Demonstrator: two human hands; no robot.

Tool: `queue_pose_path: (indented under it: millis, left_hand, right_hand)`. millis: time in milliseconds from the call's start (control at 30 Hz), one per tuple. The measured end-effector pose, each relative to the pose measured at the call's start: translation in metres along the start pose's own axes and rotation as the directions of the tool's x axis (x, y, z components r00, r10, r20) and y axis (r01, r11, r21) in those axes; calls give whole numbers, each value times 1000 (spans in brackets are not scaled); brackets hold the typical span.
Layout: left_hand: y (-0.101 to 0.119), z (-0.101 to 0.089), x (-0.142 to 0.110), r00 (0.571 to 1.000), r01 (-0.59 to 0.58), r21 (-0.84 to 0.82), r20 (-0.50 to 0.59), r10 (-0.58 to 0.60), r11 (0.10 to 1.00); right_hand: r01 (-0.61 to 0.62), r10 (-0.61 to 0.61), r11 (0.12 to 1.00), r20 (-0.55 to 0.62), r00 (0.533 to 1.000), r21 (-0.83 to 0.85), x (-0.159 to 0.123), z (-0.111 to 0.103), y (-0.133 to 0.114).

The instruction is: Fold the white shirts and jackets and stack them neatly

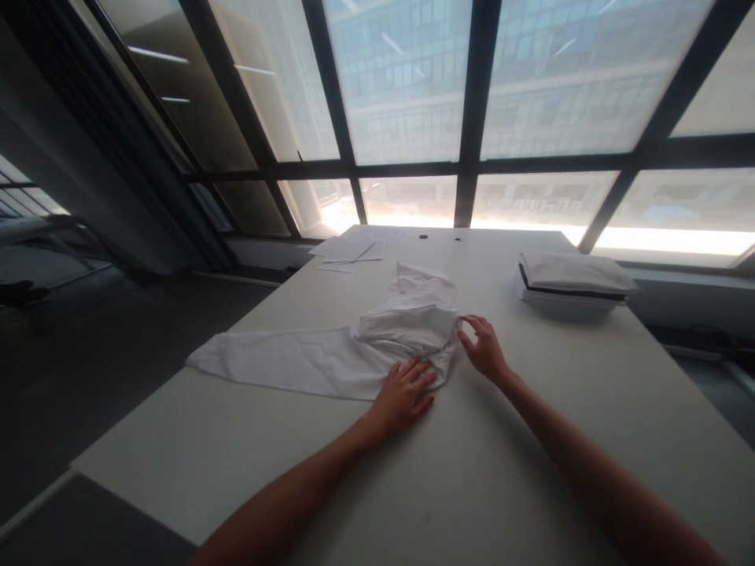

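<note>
A white garment (330, 354) lies crumpled across the middle of the white table (472, 472), one long part stretched out to the left. My left hand (404, 393) rests flat on the garment's near edge, fingers spread. My right hand (480, 346) is at the garment's right edge, thumb and fingers curved and apart, just touching the cloth; I cannot see a firm grip.
A stack of folded clothes (572, 283) sits at the table's right rear. Loose paper sheets (351, 251) lie at the far left corner. Two small dark holes (423, 236) mark the far edge. Large windows stand behind; dark floor drops off on the left.
</note>
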State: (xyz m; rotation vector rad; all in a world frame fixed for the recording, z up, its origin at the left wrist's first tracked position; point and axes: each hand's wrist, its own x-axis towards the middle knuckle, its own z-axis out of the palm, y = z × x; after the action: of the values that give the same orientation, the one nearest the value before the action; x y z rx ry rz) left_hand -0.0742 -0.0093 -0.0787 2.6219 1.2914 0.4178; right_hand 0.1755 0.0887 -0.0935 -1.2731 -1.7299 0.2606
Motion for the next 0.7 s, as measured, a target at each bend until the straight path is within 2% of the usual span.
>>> queue_pose_path:
  millis: [67,133,233,300,400,533,633,700]
  left_hand:
    - [-8,-1,1,1000,-26,-22,-11,26,999]
    - [-17,-2,3,999,-52,-51,-19,51,997]
    - [-29,-5,5,996,-79,-98,-45,75,992]
    - [-35,-8,5,995,-80,-126,-68,72,989]
    - [-40,-13,5,994,-80,-162,-89,66,984]
    - [-38,-17,3,995,-74,-204,-83,58,976]
    - [-33,-19,3,996,-66,-209,-65,53,976]
    - [-30,-20,4,997,-61,-205,-61,50,977]
  right_hand:
    - [-27,27,1000,5,1000,9,15,16,-12]
    - [-128,128,991,2,992,47,29,27,-18]
    - [-275,276,957,8,961,87,41,29,-16]
    - [-312,314,948,-30,949,64,39,21,-10]
    - [-373,370,928,-94,924,-19,19,-1,3]
    - [-418,435,868,6,900,-266,-16,-36,16]
    - [-372,461,814,106,881,-446,-33,-56,18]
    - [-314,442,798,145,885,-514,-37,-64,15]
